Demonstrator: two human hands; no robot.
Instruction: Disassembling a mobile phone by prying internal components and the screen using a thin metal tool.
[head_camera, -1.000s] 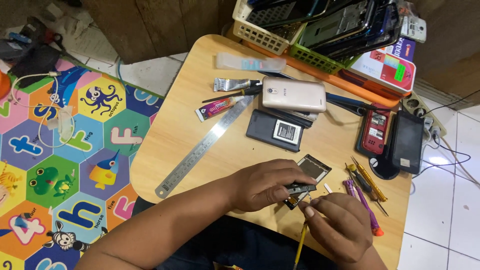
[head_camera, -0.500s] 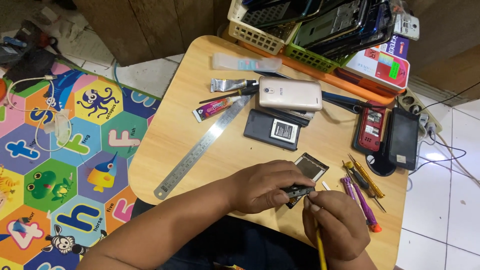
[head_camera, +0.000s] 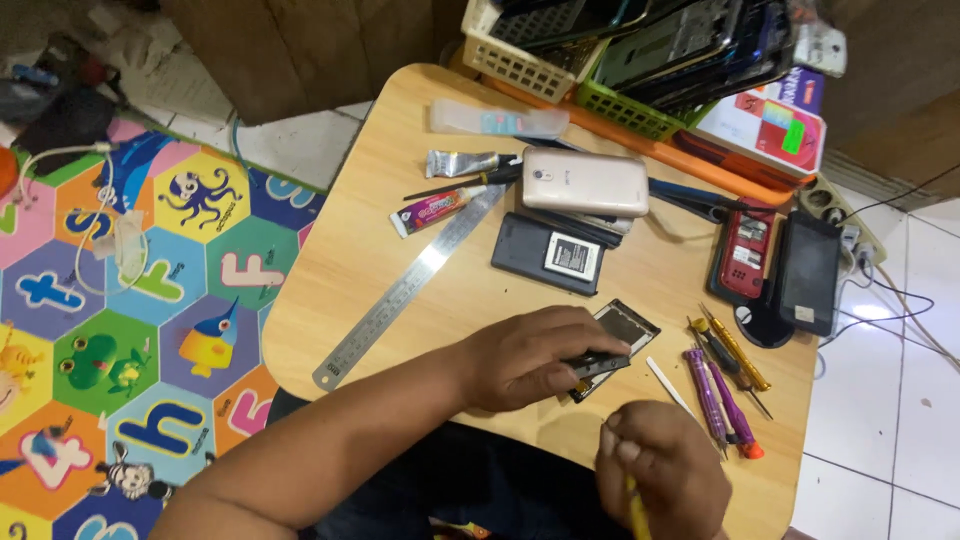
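My left hand (head_camera: 530, 358) presses down on a small dark phone part (head_camera: 612, 350) lying near the front of the wooden table (head_camera: 350, 260), fingers curled over its lower end. My right hand (head_camera: 665, 470) is closed around a thin yellow tool (head_camera: 636, 510) close to the table's front edge, just below and right of the part. The tool's tip is hidden by my fingers.
A steel ruler (head_camera: 410, 285) lies diagonally at the left. A gold phone (head_camera: 585, 183), a black battery (head_camera: 548, 254), glue tubes (head_camera: 440, 208), screwdrivers (head_camera: 722, 385) and dark phones (head_camera: 785, 270) crowd the table. Baskets of phone parts (head_camera: 610, 50) stand at the back. A colourful play mat (head_camera: 130, 300) covers the floor.
My right hand has drawn back toward me from the phone part, the yellow tool swinging lower. My left hand stays on the part.
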